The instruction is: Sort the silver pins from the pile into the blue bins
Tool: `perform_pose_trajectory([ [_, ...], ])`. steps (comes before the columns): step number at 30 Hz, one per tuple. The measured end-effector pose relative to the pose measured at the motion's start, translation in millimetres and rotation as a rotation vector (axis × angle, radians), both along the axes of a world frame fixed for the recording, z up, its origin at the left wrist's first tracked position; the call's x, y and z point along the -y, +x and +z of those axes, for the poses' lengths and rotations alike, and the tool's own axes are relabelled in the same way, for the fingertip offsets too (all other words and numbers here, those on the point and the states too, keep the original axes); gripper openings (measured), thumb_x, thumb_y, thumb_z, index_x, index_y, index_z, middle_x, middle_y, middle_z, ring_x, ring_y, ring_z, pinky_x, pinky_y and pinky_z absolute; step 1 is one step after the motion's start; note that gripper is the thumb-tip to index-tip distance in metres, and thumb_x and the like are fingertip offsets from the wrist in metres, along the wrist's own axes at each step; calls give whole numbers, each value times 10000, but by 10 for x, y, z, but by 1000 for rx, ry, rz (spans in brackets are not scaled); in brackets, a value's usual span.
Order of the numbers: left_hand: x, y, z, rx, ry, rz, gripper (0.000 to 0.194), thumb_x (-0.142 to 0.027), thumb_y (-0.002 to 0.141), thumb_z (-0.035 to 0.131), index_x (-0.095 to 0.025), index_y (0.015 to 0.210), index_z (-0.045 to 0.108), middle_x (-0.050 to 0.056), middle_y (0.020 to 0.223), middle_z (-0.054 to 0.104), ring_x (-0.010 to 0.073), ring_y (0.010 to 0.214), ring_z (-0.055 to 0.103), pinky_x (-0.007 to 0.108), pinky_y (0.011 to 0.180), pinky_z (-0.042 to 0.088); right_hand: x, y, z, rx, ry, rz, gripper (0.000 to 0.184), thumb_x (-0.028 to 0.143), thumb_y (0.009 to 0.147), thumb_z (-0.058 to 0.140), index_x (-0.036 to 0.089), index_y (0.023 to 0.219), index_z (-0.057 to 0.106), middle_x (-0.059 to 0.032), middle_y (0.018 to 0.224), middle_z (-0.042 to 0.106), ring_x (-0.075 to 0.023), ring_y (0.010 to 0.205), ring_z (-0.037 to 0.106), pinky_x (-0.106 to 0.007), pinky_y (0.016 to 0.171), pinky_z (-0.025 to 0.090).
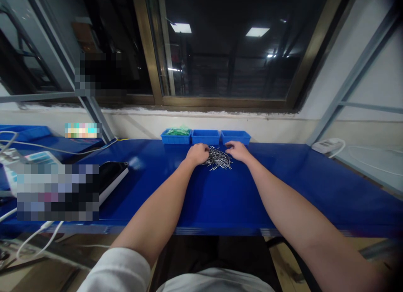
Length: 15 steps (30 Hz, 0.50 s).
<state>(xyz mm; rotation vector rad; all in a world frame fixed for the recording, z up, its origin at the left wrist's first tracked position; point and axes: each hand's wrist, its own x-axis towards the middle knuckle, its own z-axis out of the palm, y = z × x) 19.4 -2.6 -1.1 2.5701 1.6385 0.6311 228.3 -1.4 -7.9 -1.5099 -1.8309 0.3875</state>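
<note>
A loose pile of thin, shiny metal pieces (218,158), like pins or small rods, lies on the blue table. At the pile's left edge, my left hand (198,153) is closed, its fingers curled in against the metal pieces; whatever is between the fingertips is hidden. My right hand (237,151) hovers by the pile's right side with thumb and fingers apart and nothing visible between them. Just behind the hands, three blue bins stand in a row: the left bin (176,139) holds green plastic packets (178,131), beside a middle bin (205,136) and a right bin (235,137).
The blue tabletop (223,204) runs up to a wall under a window (233,53). On the left lie a dark-topped device (115,174) and white cables (52,237). A white power strip (327,145) sits at the right by a metal frame post (349,82).
</note>
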Motion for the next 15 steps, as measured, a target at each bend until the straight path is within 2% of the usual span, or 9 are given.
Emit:
perform_pose_trajectory([
  [2, 4, 1, 4, -14, -14, -16, 292, -196, 737, 444, -230, 918, 670, 28, 1012, 653, 171, 965, 576, 224, 881, 395, 46, -62, 11, 145, -7, 41, 337, 212, 653, 595, 171, 981, 658, -60, 966, 665, -181, 868, 598, -303, 838, 431],
  [5, 15, 8, 4, -21, 5, -28, 274, -220, 725, 456, -232, 884, 679, 29, 991, 658, 176, 931, 588, 231, 851, 415, 80, -121, 17, 231, -3, 90, 298, 235, 685, 572, 190, 962, 670, -46, 983, 663, -182, 923, 585, -283, 856, 411],
  [9, 13, 7, -11, -22, 27, -32, 249, -223, 722, 459, -220, 831, 682, 48, 925, 665, 184, 861, 601, 250, 800, 437, 70, -146, -4, 232, 15, 133, 226, 269, 738, 529, 206, 893, 682, -30, 969, 670, -183, 915, 587, -276, 831, 406],
  [12, 5, 1, -25, -18, 43, -36, 233, -213, 723, 461, -212, 803, 681, 64, 895, 662, 197, 836, 601, 271, 781, 444, 67, -166, -13, 214, 46, 150, 274, 310, 811, 437, 190, 795, 682, -40, 866, 683, -183, 825, 599, -280, 760, 415],
  [15, 1, -3, -33, -10, 54, -39, 220, -210, 725, 467, -209, 798, 675, 70, 899, 657, 203, 838, 597, 285, 784, 443, 80, -198, -5, 236, 72, 166, 230, 313, 785, 489, 184, 760, 678, -49, 838, 683, -183, 788, 597, -273, 734, 411],
])
